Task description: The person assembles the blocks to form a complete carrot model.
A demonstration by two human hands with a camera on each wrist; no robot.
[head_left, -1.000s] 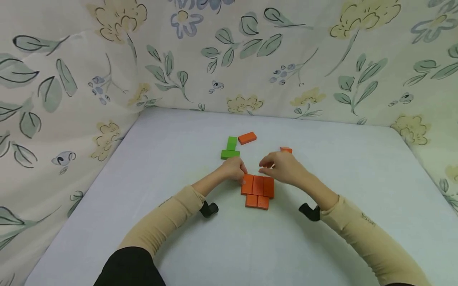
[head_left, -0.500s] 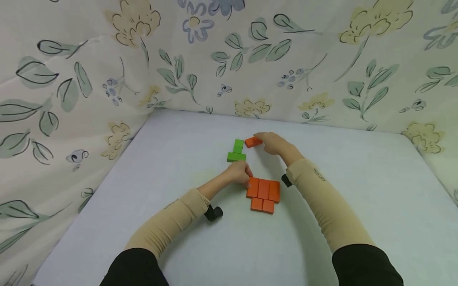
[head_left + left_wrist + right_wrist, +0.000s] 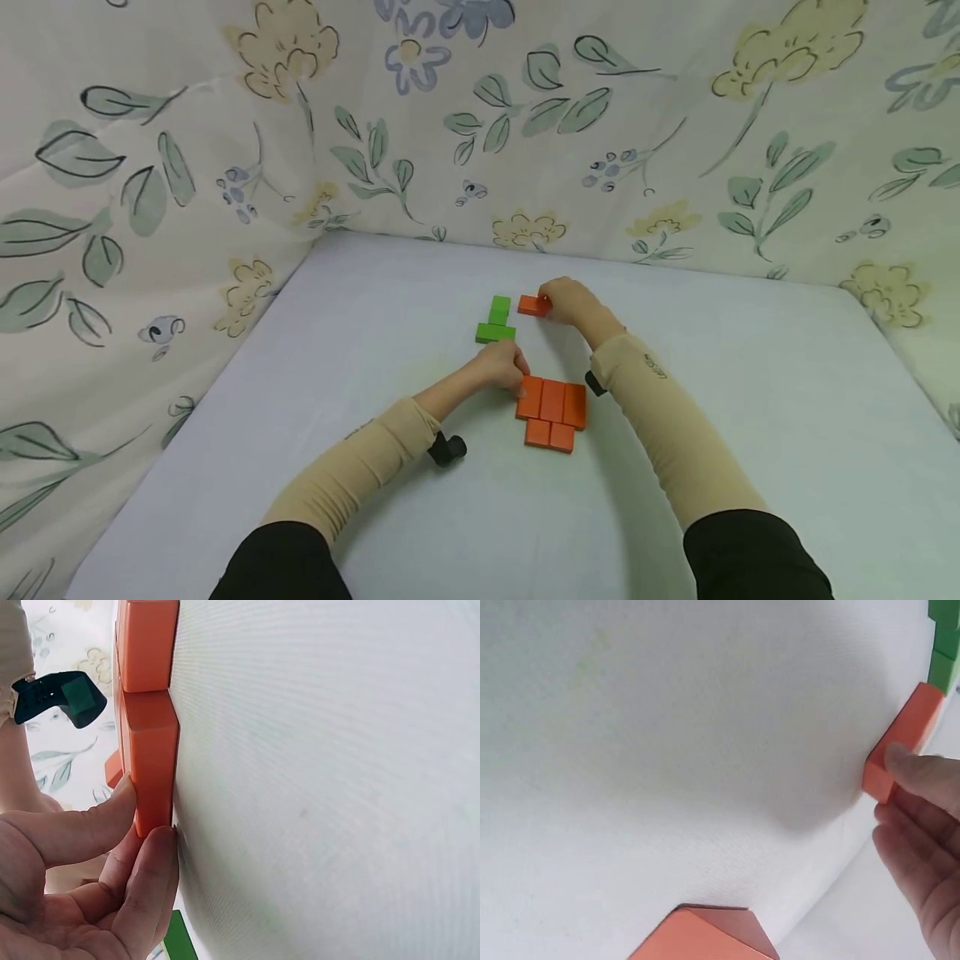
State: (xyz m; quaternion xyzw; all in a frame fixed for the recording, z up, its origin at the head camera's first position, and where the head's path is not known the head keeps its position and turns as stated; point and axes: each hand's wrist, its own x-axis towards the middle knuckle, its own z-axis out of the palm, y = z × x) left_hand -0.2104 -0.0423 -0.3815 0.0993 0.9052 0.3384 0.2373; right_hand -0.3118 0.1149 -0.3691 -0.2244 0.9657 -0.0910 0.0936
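Observation:
In the head view, several orange blocks lie together on the table, three upright in a row above two shorter-looking ones. My left hand is at the row's far left corner. The left wrist view shows its thumb and fingertips pinching the end of the leftmost orange block. Farther back, my right hand pinches a separate orange block by its right end. The right wrist view has the thumb on one side of that block and the fingers beneath its end.
Two green blocks form an upside-down T left of the right hand's block. A white cloth covers the table, and a flowered curtain rises behind it. Black wrist cameras stick out under the forearms.
My right hand has moved from above the orange group to the loose block at the back, gripped it and turned it straighter. The left hand stays at the group's corner.

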